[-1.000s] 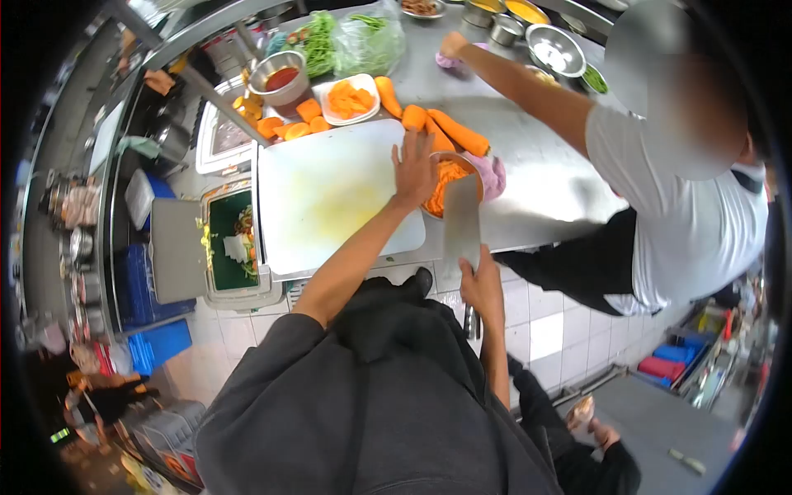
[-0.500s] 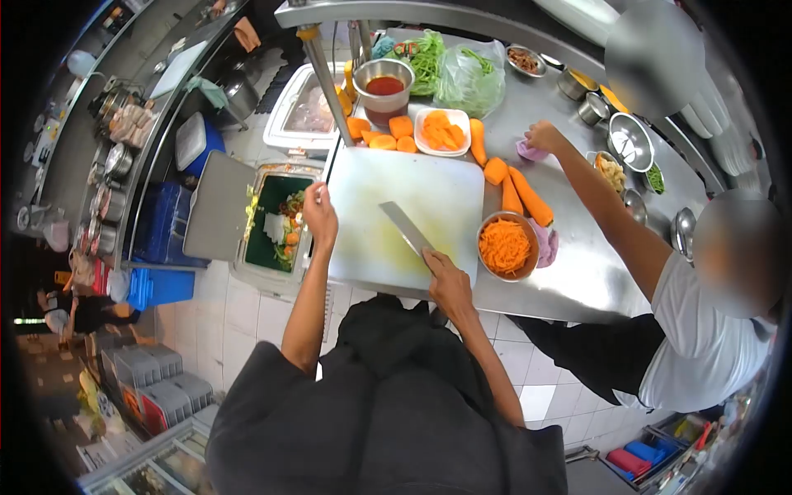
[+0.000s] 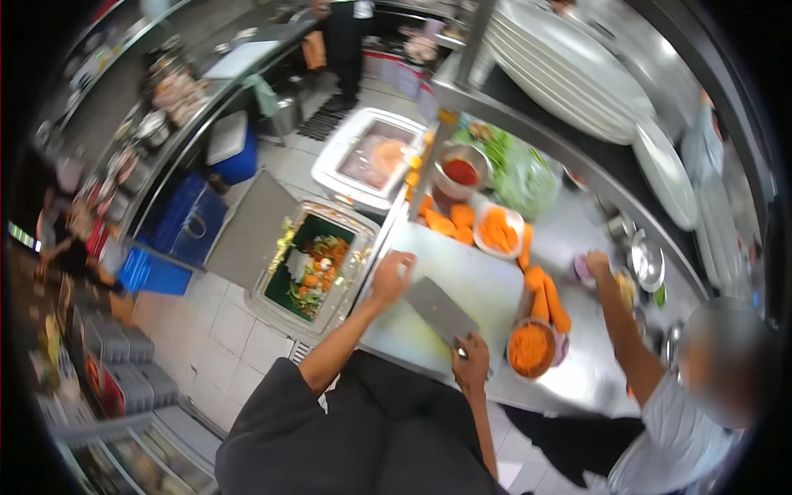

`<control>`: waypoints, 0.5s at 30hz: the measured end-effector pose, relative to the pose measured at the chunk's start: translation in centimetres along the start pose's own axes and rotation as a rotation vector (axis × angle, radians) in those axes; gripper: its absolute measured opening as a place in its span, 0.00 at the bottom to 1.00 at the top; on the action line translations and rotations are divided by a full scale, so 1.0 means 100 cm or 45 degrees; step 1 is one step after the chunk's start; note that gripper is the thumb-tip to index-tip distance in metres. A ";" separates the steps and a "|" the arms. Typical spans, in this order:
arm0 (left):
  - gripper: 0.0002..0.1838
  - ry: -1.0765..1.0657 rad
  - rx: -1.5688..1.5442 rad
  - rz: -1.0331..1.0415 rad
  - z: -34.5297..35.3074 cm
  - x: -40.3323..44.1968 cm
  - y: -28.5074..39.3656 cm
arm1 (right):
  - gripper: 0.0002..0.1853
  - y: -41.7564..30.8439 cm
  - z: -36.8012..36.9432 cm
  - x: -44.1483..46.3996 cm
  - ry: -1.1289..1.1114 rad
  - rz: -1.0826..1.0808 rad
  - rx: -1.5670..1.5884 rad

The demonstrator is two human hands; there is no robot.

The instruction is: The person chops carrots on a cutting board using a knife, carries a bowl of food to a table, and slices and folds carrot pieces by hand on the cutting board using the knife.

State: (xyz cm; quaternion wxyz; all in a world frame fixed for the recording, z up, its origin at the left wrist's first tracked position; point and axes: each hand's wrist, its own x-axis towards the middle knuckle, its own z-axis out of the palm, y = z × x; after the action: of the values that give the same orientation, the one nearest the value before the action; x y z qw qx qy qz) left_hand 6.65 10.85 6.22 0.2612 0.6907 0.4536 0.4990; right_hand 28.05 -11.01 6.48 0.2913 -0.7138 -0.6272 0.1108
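My right hand (image 3: 470, 363) grips the handle of a broad-bladed cleaver (image 3: 441, 309). The blade lies flat-side up over the white cutting board (image 3: 495, 285), pointing up and left. My left hand (image 3: 391, 279) is at the board's left edge, fingers loosely curled and apart, with nothing visible in it. Right of the board stands a bowl of shredded carrot (image 3: 530, 348), with whole carrots (image 3: 555, 304) behind it. Along the board's far edge are carrot chunks (image 3: 462, 217) and a white dish of cut carrot pieces (image 3: 500, 231).
An open waste bin (image 3: 363, 235) with scraps stands left of the table, before a white cooler (image 3: 330, 177). A metal pot of red sauce (image 3: 460, 172) and bagged greens (image 3: 528, 188) are behind. A shelf post (image 3: 426, 165) rises nearby. A co-worker's arm (image 3: 623, 326) reaches in from the right.
My view has turned, moving the board right and down in the picture. The cleaver's blade now shows its broad face. The co-worker's hand stays near the purple cloth.
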 end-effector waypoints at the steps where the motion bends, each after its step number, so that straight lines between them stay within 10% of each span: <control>1: 0.05 -0.067 0.084 0.041 0.005 0.001 0.008 | 0.21 -0.004 -0.006 -0.003 -0.010 0.069 -0.016; 15: 0.26 -0.590 0.970 0.323 0.101 0.101 -0.024 | 0.28 0.012 0.022 -0.023 0.317 0.102 -0.296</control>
State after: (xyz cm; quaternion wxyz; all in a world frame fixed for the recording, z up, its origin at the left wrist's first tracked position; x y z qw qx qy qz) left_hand 16.05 21.80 5.14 0.0202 0.8808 0.4462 0.1571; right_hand 27.45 -12.61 3.54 0.2777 -0.7753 -0.5659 -0.0402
